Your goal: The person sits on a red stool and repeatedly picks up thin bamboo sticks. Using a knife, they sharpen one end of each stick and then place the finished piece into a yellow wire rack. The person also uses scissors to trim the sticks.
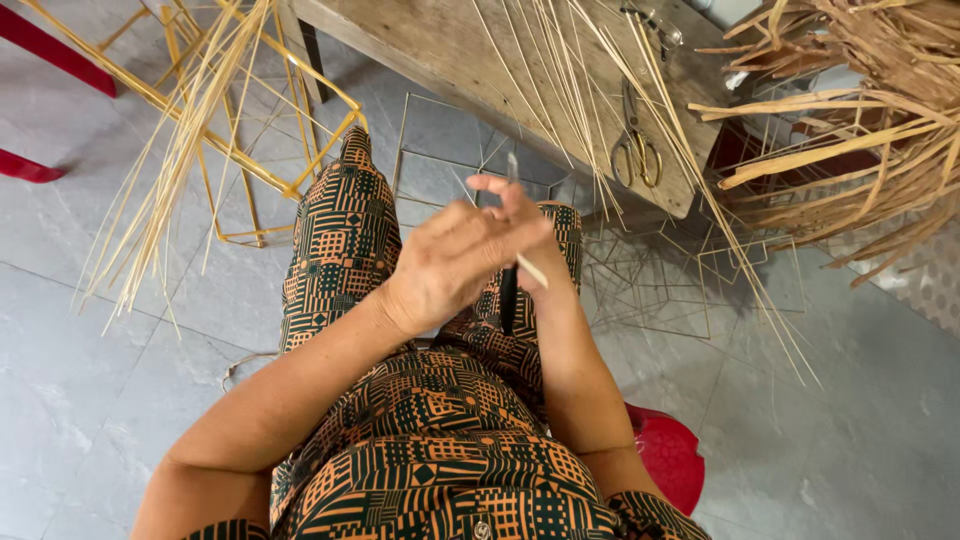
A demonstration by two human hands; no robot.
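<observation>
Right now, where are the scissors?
In the head view, the scissors lie on the wooden table, upper right of the hands, among thin straw strips near the table's front edge.

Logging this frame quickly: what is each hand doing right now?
Left hand: closed, fingers curled around a thin pale strip.
Right hand: mostly hidden behind the left, gripping a dark-handled knife.

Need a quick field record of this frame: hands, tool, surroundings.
left hand: raised over the lap, on top of the right, fingers curled
right hand: mostly hidden beneath the left
knife: dark handle, thin blade up, gripped between both hands
thin strip: pale, by the knife
scissors: on the wooden table
cane strips: leaning over a yellow wire frame
red stool: under the person
</observation>
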